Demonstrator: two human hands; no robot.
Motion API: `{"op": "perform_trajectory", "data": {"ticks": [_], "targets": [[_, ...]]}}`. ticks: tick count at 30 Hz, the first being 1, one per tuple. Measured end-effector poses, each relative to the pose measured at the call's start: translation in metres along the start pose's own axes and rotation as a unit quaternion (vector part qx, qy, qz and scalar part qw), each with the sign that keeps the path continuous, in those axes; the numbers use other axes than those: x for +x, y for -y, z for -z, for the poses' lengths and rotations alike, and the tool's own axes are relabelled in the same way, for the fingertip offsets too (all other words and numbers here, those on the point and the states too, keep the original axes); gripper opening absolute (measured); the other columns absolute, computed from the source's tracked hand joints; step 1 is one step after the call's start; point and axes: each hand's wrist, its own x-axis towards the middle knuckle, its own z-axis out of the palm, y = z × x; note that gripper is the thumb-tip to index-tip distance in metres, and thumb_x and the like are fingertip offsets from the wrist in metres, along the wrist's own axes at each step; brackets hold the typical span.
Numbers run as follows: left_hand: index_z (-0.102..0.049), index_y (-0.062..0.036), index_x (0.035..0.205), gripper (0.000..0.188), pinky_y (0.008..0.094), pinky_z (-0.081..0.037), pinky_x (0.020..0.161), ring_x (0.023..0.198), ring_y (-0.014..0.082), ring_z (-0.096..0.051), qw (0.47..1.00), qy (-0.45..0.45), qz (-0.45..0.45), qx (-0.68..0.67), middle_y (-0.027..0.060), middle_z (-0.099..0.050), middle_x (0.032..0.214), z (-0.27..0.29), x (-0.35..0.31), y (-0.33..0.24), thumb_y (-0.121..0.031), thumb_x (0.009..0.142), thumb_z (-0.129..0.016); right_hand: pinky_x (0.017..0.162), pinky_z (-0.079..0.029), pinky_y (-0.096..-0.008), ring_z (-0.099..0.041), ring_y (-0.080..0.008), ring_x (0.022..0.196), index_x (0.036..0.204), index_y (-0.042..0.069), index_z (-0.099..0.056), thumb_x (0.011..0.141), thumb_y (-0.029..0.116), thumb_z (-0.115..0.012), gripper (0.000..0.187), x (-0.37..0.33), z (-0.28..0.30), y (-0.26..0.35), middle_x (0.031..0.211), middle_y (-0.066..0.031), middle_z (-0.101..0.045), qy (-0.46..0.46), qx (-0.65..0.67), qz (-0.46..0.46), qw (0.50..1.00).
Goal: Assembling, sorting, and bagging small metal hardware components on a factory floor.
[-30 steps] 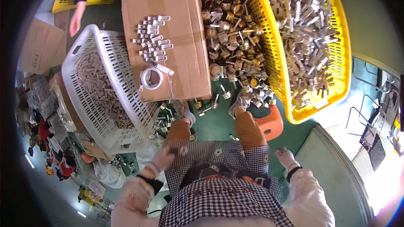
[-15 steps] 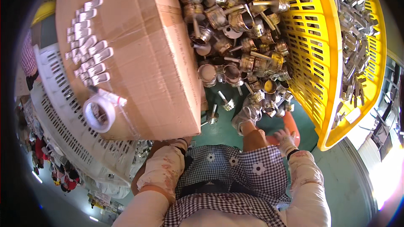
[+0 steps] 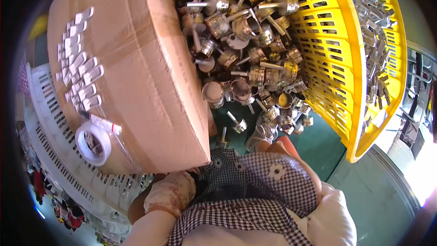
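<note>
Cardboard box (image 3: 136, 64): fills the left, carrying small metal clips (image 3: 79, 70) and a tape roll (image 3: 93, 143).
Metal fittings (image 3: 241, 50): heaped between box and yellow basket (image 3: 346, 64).
Hands: both hidden; fingers' state cannot be told.

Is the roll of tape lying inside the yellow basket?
No, the roll of tape lies on the cardboard box, well left of the yellow basket.
</note>
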Motion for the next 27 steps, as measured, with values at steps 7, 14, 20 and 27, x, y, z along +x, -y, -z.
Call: {"op": "perform_trajectory", "data": {"ticks": [7,14,20,27], "targets": [[-0.039,-0.0014,0.135,0.083,0.0368,-0.043,0.101,0.119,0.0312,-0.051,0.991,-0.031,-0.105,-0.081,0.0173,-0.048,0.133,-0.010,0.040,0.002,-0.029,0.069,-0.080,0.106,-0.026,-0.0591,-0.038,-0.0256,0.132,0.144,0.025,-0.035,0.081,0.058,-0.058,0.074,0.021,0.055,0.010,0.139,-0.0081,-0.045,-0.020,0.005,0.013,1.000],[-0.035,-0.0026,0.131,0.087,0.0372,-0.043,0.101,0.116,0.0292,-0.053,0.945,-0.140,-0.220,-0.198,0.0159,-0.052,0.126,-0.031,0.058,0.027,-0.010,0.061,-0.086,0.107,-0.028,-0.0556,-0.039,-0.0277,0.132,0.145,0.022,-0.032,0.082,0.062,-0.055,0.078,0.044,0.126,0.042,0.140,-0.0121,-0.044,-0.036,-0.013,0.063,0.997],[-0.036,-0.0025,0.131,0.084,0.0369,-0.042,0.101,0.115,0.0281,-0.053,0.941,-0.151,-0.283,-0.113,0.0153,-0.053,0.124,-0.046,0.044,0.003,-0.015,0.064,-0.085,0.107,-0.030,-0.0526,-0.040,-0.0294,0.132,0.147,0.019,-0.030,0.082,0.064,-0.052,0.082,0.045,0.155,0.058,0.141,-0.0155,-0.043,-0.032,-0.023,0.096,0.995],[-0.037,-0.0031,0.132,0.092,0.0355,-0.043,0.100,0.114,0.0298,-0.054,0.978,-0.047,-0.186,-0.081,0.0167,-0.055,0.123,-0.105,0.102,-0.039,-0.021,0.057,-0.086,0.108,-0.032,-0.0490,-0.041,-0.0314,0.131,0.148,0.016,-0.027,0.083,0.068,-0.049,0.086,0.035,0.170,0.040,0.142,-0.0195,-0.043,-0.042,0.066,0.075,0.994]]}}
